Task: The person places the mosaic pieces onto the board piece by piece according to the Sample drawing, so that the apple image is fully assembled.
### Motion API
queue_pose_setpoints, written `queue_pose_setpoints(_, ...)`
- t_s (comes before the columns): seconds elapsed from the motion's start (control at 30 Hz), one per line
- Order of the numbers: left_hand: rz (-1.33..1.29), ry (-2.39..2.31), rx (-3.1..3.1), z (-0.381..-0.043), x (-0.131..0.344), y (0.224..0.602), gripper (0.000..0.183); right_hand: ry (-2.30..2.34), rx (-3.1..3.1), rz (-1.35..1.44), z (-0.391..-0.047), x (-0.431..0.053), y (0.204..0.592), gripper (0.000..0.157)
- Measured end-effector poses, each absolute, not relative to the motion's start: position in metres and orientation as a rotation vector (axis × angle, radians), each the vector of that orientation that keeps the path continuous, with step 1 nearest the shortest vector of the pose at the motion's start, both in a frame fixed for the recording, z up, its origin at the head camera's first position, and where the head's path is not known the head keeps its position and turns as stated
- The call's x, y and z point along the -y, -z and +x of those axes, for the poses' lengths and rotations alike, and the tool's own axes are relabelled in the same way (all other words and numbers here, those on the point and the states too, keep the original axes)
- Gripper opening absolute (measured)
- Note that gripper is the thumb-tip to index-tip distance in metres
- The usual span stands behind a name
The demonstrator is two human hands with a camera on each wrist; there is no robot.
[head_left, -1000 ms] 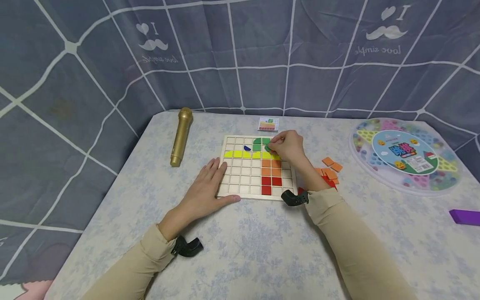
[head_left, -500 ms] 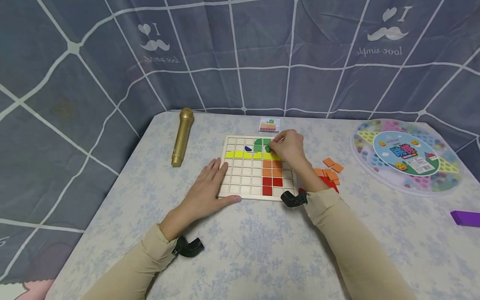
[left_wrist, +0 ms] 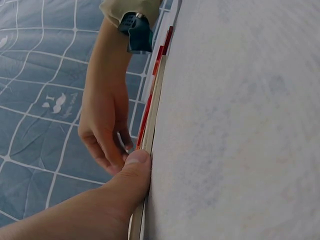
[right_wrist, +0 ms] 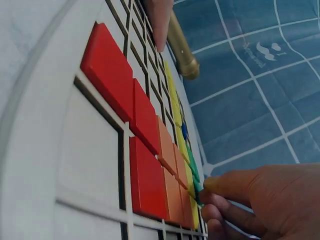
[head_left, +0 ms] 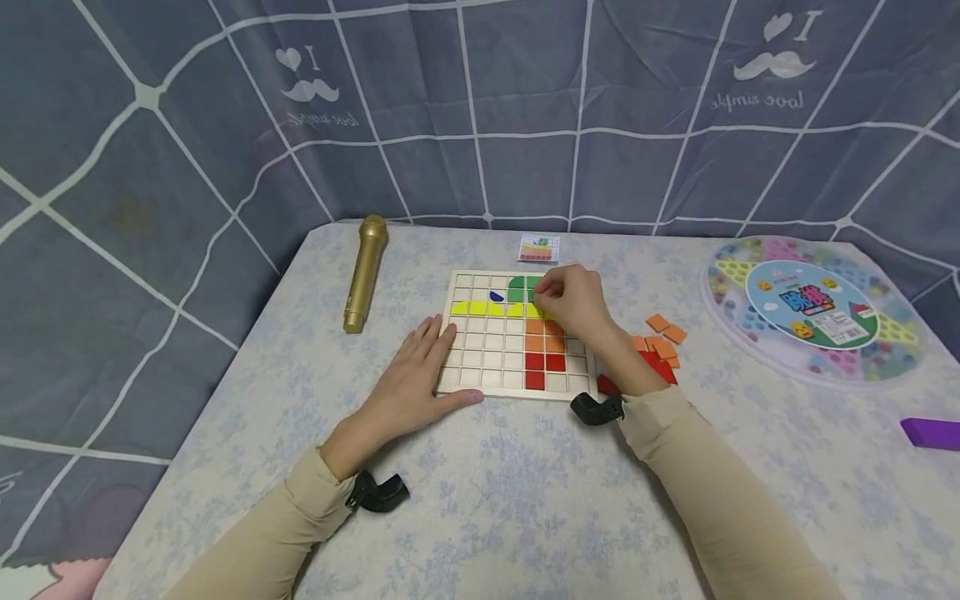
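A wooden grid board lies on the table with coloured tiles in its cells: green tiles at the far side, a small blue piece, a yellow row, orange tiles and red tiles. My left hand rests spread along the board's left edge, its thumb against the near side. Over the far right cells, my right hand has its fingers curled and pinches a green tile, mostly hidden by the fingertips.
Loose orange tiles and red tiles lie right of the board, partly behind the right forearm. A small pattern card sits behind it. A gold microphone lies left, a round clear case and a purple block right.
My right hand has shifted slightly left and toward me over the green tiles, its fingertips now covering more of the green tile. The left hand has stayed in place.
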State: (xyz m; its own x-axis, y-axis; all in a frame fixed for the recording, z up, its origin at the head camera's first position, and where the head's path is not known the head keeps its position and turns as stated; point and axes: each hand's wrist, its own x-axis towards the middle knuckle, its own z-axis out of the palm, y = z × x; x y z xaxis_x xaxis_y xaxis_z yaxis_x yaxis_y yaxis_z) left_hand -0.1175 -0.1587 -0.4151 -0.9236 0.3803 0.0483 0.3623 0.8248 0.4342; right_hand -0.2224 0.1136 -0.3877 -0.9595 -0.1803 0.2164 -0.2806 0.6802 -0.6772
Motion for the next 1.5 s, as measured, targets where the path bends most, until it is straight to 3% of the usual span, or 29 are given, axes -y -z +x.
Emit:
queue_pose_setpoints(0.23,0.591,-0.688,-2.969,-0.118,0.158,0.416,0.11,-1.105,2.823,0.36,-0.205,-0.146,0.382,0.013)
queue_pose_setpoints(0.63,0.572,-0.689,-2.977,-0.117,0.161,0.417,0.11,-0.864,3.009,0.126,-0.179,-0.218,0.363,0.03)
queue_pose_setpoints(1.13,0.607,-0.683,-2.973,-0.118,0.162,0.415,0.108,-0.889,3.007,0.017,-0.181,-0.234,0.373,0.025)
queue_pose_setpoints(1.5,0.609,-0.693,-2.969,-0.117,0.16,0.413,0.109,-0.927,2.898,0.267,-0.192,-0.22,0.383,0.025)
